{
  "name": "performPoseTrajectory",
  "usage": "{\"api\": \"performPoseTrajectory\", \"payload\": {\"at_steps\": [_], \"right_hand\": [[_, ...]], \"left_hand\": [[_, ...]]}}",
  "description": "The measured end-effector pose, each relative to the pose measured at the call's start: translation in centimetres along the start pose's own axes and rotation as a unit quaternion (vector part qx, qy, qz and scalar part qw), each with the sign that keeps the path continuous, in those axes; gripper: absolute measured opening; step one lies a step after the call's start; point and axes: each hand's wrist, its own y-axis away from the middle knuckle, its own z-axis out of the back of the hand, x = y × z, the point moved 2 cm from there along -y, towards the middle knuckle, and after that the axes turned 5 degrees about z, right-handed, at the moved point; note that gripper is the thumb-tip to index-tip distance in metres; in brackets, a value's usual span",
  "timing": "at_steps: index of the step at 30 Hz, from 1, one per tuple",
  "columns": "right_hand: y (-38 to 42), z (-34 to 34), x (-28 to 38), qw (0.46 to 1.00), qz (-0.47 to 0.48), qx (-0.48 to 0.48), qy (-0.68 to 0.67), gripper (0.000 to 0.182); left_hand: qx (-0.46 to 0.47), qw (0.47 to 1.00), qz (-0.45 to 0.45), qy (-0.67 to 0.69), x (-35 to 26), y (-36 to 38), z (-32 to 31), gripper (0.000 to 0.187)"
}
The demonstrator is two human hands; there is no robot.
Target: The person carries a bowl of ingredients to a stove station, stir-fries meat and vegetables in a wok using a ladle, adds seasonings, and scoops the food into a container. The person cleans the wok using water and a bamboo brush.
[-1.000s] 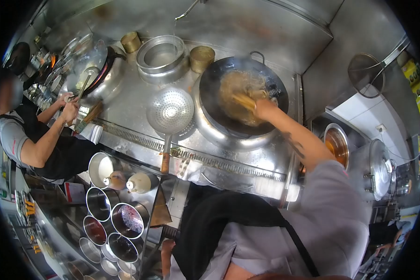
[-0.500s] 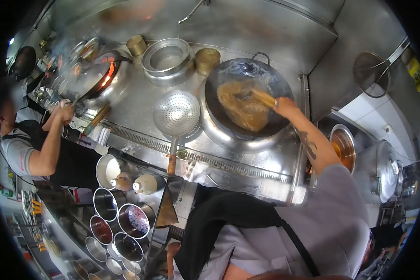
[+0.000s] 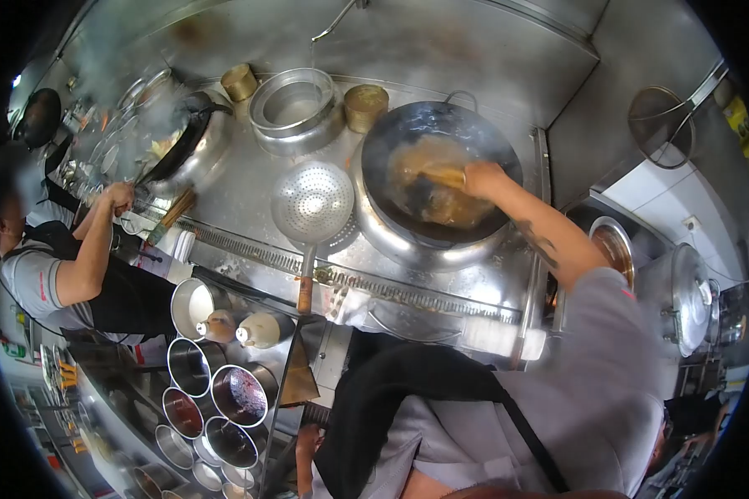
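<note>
In a large black wok (image 3: pixel 383 166) on the steel stove, my right hand (image 3: pixel 480 180) is closed around the handle of a bamboo wok brush (image 3: pixel 445 176). The brush's far end is down in murky brown liquid (image 3: pixel 453 208), which swirls and blurs there. My left hand (image 3: pixel 310 439) hangs low beside my black apron at the counter's edge. Its fingers are mostly hidden, so what they do is not clear. A perforated strainer ladle (image 3: pixel 312 200) with a wooden handle lies on the stove left of the wok.
Behind stand a steel pot (image 3: pixel 295 104) under a thin tap (image 3: pixel 333 29) and a brass-coloured tin (image 3: pixel 366 106). Several seasoning pots (image 3: pixel 240 395) and two squeeze bottles (image 3: pixel 260 330) sit at lower left. A co-worker (image 3: pixel 83 266) works at another wok (image 3: pixel 179 141) on the left.
My right hand has moved slightly left and deeper into the wok with the brush. The flame at the co-worker's wok has disappeared from sight.
</note>
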Motion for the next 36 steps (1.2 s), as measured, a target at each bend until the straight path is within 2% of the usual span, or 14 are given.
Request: {"api": "performPoseTrajectory", "payload": {"at_steps": [5,7,10,13,16,19,21,24,25,27,31,33,34,36], "right_hand": [[-2.3,-4.5,1.4,0.997,-0.064,-0.039,0.010,0.037],[2.8,-3.1,2.2,0.998,0.027,0.024,0.041,0.036],[2.6,-0.6,-2.1,0.994,-0.044,0.096,0.021,0.033],[-1.5,-1.9,-2.9,0.992,-0.110,0.045,-0.039,0.034],[1.5,-3.9,-0.2,0.999,-0.049,0.010,0.020,0.037],[4.2,-2.8,-1.2,0.999,-0.008,0.042,0.034,0.036],[2.7,-1.1,-3.9,0.993,-0.087,0.065,-0.034,0.035],[2.5,-3.4,-2.1,0.993,-0.109,0.008,-0.032,0.036],[3.3,-4.3,-1.2,0.996,-0.088,0.005,-0.020,0.037],[4.9,-4.5,-2.5,0.997,-0.066,0.017,-0.021,0.038],[4.9,-2.7,-6.0,0.987,-0.146,0.026,-0.057,0.037],[3.2,-3.6,-5.9,0.981,-0.191,-0.019,-0.023,0.036],[3.3,-4.9,-5.1,0.985,-0.173,-0.008,-0.010,0.036],[4.1,-5.2,-5.8,0.994,-0.100,-0.049,-0.015,0.042]], "left_hand": [[-0.002,1.000,-0.004,0.009,-0.8,-1.8,-0.1,0.008],[-0.012,0.999,0.009,0.030,-0.6,-1.8,-0.4,0.011],[-0.014,0.998,0.029,0.062,-0.6,-1.8,-0.6,0.015],[-0.020,0.996,0.035,0.080,-0.5,-1.8,-0.9,0.018],[-0.049,0.996,-0.052,0.055,0.3,-2.7,1.1,0.016],[0.075,0.967,0.126,0.210,0.1,-2.9,2.5,0.016],[0.157,0.910,0.235,0.304,-1.1,-3.4,4.2,0.016],[0.130,0.905,0.293,0.280,-7.7,-3.8,15.0,0.016],[0.128,0.905,0.294,0.279,-7.1,-3.9,14.5,0.016],[0.063,0.849,0.309,0.424,-5.3,-4.1,11.6,0.017],[0.156,0.823,0.323,0.440,1.0,-0.5,0.7,0.016],[0.198,0.926,0.162,0.276,1.2,-3.0,0.6,0.010],[0.193,0.928,0.164,0.274,1.8,-3.0,0.7,0.010],[0.164,0.867,0.265,0.388,1.7,-2.1,0.5,0.006]]}}
